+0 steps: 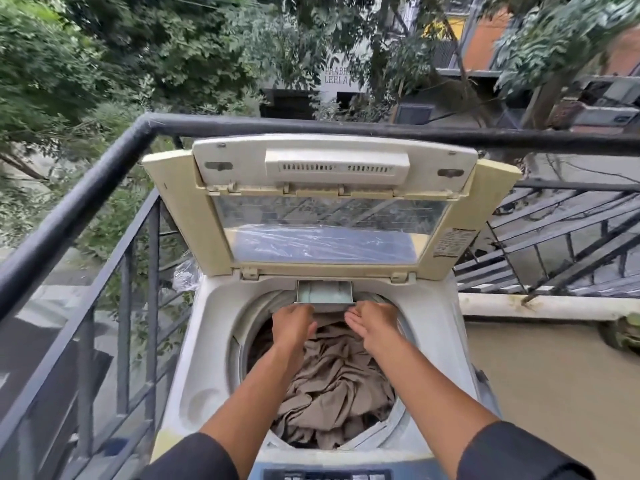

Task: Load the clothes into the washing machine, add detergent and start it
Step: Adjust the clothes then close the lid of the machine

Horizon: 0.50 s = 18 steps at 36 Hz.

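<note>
A white top-loading washing machine (207, 358) stands in front of me with its folding lid (325, 216) raised. Beige and brown clothes (332, 386) fill the drum. At the drum's far rim a small detergent drawer (323, 292) is pulled out, pale green inside. My left hand (292, 323) reaches to the drawer's left front corner with fingers curled under its edge. My right hand (369, 318) touches the right front corner, fingers fairly straight. The control panel (327, 475) shows at the bottom edge.
A black metal railing (86, 188) wraps the balcony on the left and behind the machine. A low white ledge (540, 306) and tan floor (540, 386) lie to the right. A plastic bag (185, 273) sits at the machine's left rear.
</note>
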Available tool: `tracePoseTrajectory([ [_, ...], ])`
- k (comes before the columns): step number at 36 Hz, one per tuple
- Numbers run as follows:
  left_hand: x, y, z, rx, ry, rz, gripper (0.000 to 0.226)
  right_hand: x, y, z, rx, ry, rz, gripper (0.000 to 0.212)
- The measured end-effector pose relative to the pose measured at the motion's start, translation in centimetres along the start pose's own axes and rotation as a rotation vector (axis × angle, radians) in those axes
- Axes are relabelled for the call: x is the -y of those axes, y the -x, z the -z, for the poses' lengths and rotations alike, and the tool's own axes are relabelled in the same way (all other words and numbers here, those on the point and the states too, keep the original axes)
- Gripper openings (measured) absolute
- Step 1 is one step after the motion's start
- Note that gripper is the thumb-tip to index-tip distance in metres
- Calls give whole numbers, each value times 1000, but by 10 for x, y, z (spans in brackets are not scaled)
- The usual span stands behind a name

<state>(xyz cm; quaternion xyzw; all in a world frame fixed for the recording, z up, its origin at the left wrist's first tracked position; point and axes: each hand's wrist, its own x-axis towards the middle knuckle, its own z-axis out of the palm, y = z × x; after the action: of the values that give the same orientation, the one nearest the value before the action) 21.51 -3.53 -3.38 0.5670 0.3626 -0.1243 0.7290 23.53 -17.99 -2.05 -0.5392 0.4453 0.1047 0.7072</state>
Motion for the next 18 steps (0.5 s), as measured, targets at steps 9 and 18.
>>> tracePoseTrajectory([
  [9, -9, -12, -10, -40, 61, -28, 14, 4, -5, -14, -34, -106, 24, 16],
  [18, -21, -23, -13, -25, 46, -58, 13, 10, -6, -20, -5, -184, 25, 16],
])
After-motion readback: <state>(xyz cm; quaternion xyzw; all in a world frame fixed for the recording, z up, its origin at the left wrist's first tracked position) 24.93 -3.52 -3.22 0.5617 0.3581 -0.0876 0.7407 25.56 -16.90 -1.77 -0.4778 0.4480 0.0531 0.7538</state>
